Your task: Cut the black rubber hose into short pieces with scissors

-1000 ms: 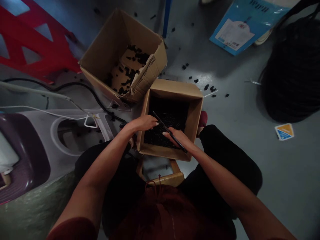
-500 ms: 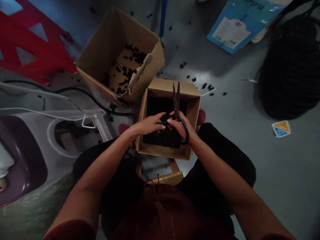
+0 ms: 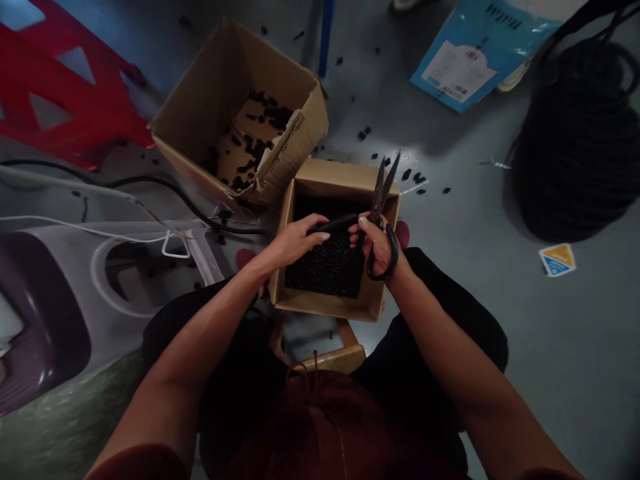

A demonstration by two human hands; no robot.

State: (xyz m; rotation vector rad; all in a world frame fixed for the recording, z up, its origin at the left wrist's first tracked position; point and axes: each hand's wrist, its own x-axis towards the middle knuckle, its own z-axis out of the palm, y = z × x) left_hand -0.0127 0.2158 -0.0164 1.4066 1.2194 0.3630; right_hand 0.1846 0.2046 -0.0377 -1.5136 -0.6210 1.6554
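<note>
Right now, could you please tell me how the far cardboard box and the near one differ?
The far box has a torn, ragged edge; the near box has a neater rim. Scattered black pieces leave the far box's bottom partly bare, while a black heap fills the near box's bottom. Both are open-topped brown cardboard.

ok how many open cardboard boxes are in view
2: the near box in the middle, and the torn box just beyond it, to the left. None looks hidden.
</note>
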